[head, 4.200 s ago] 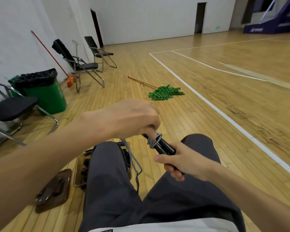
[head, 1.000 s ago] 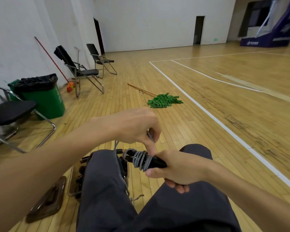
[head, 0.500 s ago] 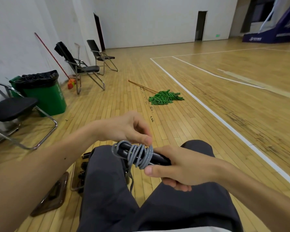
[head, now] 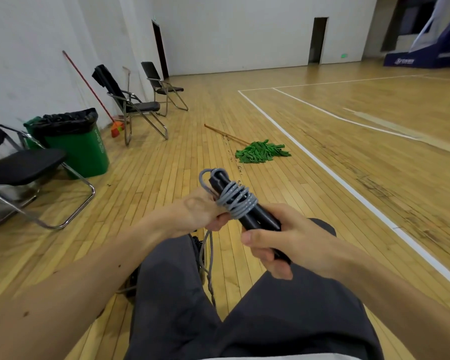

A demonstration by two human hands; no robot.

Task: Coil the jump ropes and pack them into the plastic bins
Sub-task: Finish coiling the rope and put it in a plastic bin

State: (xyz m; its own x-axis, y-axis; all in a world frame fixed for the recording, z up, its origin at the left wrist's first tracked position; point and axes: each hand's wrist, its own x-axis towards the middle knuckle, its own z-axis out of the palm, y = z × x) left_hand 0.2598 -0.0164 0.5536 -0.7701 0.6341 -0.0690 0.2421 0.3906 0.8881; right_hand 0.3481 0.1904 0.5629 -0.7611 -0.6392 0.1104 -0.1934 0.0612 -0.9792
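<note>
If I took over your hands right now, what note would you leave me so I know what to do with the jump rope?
Right hand: grips the black handles, held together.
Left hand: fingers pinch the rope right beside the wraps.
Done: several grey turns are wound round the handles.
Left: the tail hangs loose between the knees. Wind it on, probably tuck the end in, then put the bundle in the bin, which is mostly hidden by the left leg.
</note>
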